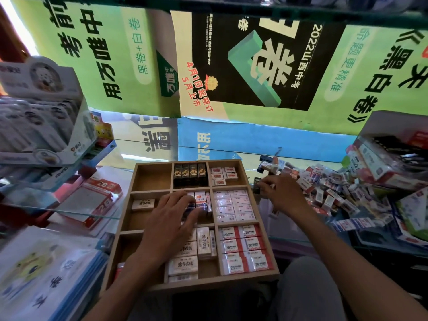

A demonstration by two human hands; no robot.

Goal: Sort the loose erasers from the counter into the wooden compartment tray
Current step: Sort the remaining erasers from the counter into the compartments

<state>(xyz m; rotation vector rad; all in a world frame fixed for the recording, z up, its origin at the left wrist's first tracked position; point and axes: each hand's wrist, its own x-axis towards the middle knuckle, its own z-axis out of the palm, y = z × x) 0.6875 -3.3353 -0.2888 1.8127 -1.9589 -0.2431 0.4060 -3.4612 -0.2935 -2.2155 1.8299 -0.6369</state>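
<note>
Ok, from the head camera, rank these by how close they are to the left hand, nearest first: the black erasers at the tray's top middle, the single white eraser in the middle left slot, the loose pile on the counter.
1. Single white eraser, just left of the left hand.
2. Black erasers, in the slot beyond it.
3. Loose pile, off the tray to the right.

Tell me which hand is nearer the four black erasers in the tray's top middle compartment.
Left. The left hand lies in the compartment just below the black erasers; the right hand is off the wooden tray's right edge, by the loose pile.
</note>
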